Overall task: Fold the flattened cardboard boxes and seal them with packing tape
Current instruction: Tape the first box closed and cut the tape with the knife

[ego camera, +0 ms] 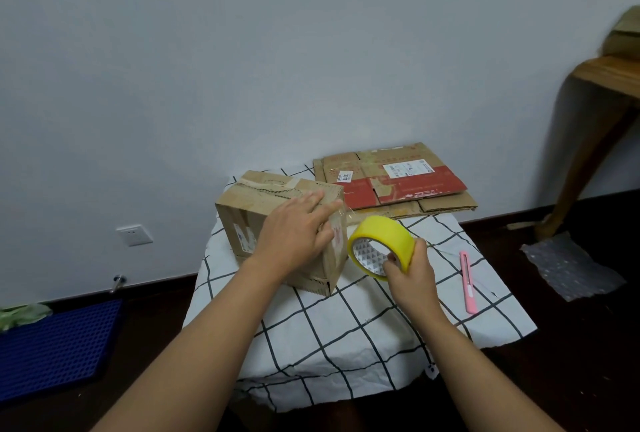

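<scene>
A small table (pixel 349 355) is draped with a white cloth with a black grid pattern (pixel 346 327). A folded brown cardboard box with old tape (pixel 242 220) is set on it under the left hand (pixel 294 230). Flattened brown and red cardboard sheets (pixel 394 178) are laid beyond the right hand (pixel 412 275), and a pink plastic utility knife (pixel 467 281) is placed just right of that hand

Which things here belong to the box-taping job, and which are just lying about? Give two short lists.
Job: box, pressed by the left hand; tape roll, gripped by the right hand; flat cardboard; pink cutter.

Lying about: bubble wrap; blue mat; wooden table; checked cloth.
</scene>
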Demonstrator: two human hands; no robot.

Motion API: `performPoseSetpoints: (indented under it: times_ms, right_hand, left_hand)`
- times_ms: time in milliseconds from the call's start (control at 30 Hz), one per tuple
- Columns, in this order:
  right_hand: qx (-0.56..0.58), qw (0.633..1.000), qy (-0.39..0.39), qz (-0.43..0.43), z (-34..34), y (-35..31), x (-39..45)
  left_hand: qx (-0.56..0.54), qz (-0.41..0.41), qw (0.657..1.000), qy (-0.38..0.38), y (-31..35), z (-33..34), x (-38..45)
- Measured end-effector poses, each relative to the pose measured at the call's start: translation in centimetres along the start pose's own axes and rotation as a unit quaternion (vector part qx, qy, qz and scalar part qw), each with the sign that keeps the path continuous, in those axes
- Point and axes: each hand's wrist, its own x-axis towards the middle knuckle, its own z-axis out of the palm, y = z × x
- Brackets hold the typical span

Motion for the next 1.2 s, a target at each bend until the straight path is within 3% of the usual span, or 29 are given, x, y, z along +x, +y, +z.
performPoseSetpoints:
  times_ms: [500,600,667,767,867,1033,1200]
  right_hand:
    - [0.006,0.995,-0.083,0.05,0.7,1.8,0.3]
    - [-0.11,0.992,-0.046,0.031,-0.7,2.8,0.3]
    - [-0.237,0.971,0.007,0.03,-2.1,3.4,0.5]
    - [-0.36,0.928,0.052,0.085,-4.2,4.4,0.8]
    - [-0.411,0.899,0.057,0.14,-5.8,5.0,0.7]
    - [-0.403,0.902,0.032,0.151,-6.5,5.7,1.0]
    - [-0.308,0.93,0.069,0.191,-6.0,5.6,1.9]
  left_hand:
    - [-0.003,-0.015,0.999,0.034,0.9,0.8,0.2]
    - [-0.005,-0.019,0.999,0.038,0.9,0.8,0.1]
    - [-0.008,-0.02,0.999,0.045,1.0,0.8,0.0]
    - [-0.013,-0.028,0.998,0.059,1.3,0.7,-0.3]
    - [-0.014,-0.033,0.997,0.066,1.4,0.6,-0.4]
    - [-0.024,-0.039,0.997,0.066,1.7,0.5,-0.3]
    - [-0.02,-0.043,0.997,0.06,1.6,0.6,-0.3]
